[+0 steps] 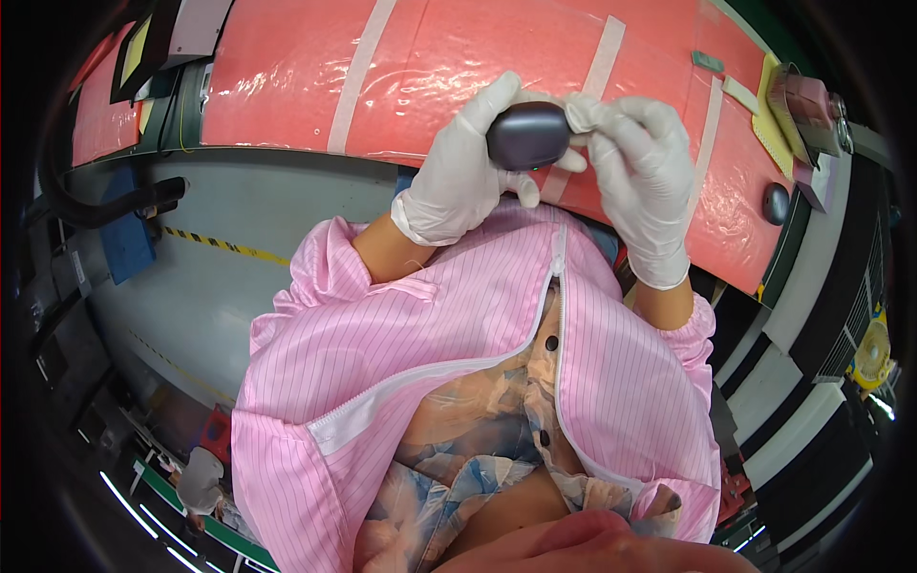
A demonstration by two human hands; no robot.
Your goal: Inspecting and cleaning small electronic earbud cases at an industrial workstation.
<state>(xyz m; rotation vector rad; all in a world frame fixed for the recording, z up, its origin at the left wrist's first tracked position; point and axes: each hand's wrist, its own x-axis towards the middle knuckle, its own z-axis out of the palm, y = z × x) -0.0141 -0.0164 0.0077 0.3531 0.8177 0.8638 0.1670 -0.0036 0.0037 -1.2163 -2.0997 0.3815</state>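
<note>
A dark, glossy rounded case (pixel 528 136), much like an earbud charging case, is held above the pink-covered bench. A small green light glows on its lower edge. My left hand (pixel 468 158), in a white glove, wraps round the case from the left. From the right, my gloved right hand (pixel 642 158) has thumb and forefinger pinched together close against the case's right end. Whether a small part sits in that pinch is hidden. A second dark rounded case (pixel 776 203) lies at the bench's right end.
Clear film and pale tape strips cover the pink bench top (pixel 287 86). At its right end are a small green block (pixel 708 61), yellow paper (pixel 770 124) and a pink container (pixel 807 100). A black hose (pixel 158 198) hangs at left. Another person (pixel 201 482) is at lower left.
</note>
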